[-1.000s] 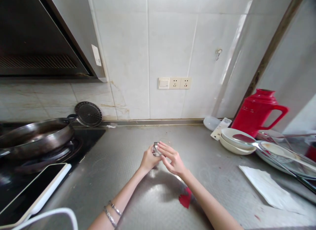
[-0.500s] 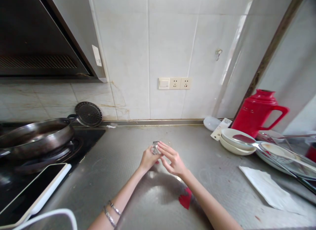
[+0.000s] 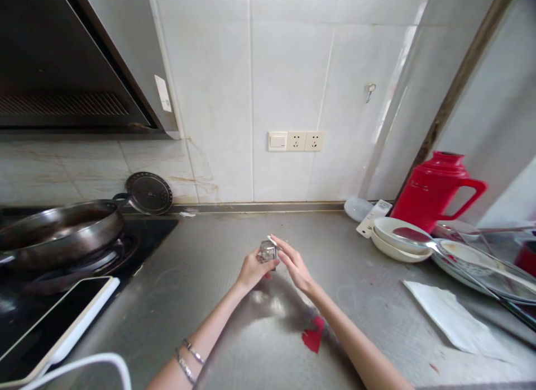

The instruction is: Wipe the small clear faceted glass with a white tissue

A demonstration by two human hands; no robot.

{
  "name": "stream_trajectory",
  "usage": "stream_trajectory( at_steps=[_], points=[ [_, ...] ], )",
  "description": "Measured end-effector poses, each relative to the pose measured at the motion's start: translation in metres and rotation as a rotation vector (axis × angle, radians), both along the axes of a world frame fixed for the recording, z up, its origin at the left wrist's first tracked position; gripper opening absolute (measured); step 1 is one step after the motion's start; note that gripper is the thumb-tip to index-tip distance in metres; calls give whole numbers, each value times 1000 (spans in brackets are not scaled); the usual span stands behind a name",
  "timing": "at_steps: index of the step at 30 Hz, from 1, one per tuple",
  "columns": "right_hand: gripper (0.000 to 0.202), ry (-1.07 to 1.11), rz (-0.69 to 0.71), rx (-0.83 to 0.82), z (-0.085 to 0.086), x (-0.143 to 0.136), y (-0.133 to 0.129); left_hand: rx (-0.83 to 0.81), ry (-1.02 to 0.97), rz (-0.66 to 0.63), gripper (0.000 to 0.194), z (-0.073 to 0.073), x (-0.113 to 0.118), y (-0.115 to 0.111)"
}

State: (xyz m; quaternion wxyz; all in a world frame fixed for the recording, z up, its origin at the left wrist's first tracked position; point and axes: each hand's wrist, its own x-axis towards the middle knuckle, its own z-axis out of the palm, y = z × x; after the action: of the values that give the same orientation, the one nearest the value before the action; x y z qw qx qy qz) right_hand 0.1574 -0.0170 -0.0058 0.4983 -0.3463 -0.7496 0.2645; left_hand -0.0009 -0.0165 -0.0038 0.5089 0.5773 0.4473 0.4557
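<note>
Over the middle of the metal counter (image 3: 188,317), my left hand (image 3: 251,271) is closed around a small silvery box (image 3: 267,252) that looks wrapped in foil. My right hand (image 3: 295,266) is at the box's right side, its fingers extended and close together. Something small and white (image 3: 270,238) shows at its fingertips, by the top of the box. A bit of red shows under my left hand. A torn red piece (image 3: 313,334) lies on the counter beside my right forearm.
At left, a pan (image 3: 62,233) sits on the stove, with a phone (image 3: 58,328) and white cable nearer. Stacked bowls (image 3: 400,250), plates with utensils (image 3: 481,267), a red thermos (image 3: 431,194) and a white paper (image 3: 452,317) are at right.
The box shows more between my hands and appears tilted differently. My right fingers have shifted from over its top to its right side, and the small white bit now shows.
</note>
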Motion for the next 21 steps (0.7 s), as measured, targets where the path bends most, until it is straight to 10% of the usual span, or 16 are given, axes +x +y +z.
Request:
stream_trajectory(
  at_steps=[8,21],
  points=[
    [90,-59,51,38,-16,-9,2,-158,-100,-66,59,5,-5,1],
    [70,317,84,-310,-10,-19,3,-84,-7,-354,88,-3,-19,9]
  ],
)
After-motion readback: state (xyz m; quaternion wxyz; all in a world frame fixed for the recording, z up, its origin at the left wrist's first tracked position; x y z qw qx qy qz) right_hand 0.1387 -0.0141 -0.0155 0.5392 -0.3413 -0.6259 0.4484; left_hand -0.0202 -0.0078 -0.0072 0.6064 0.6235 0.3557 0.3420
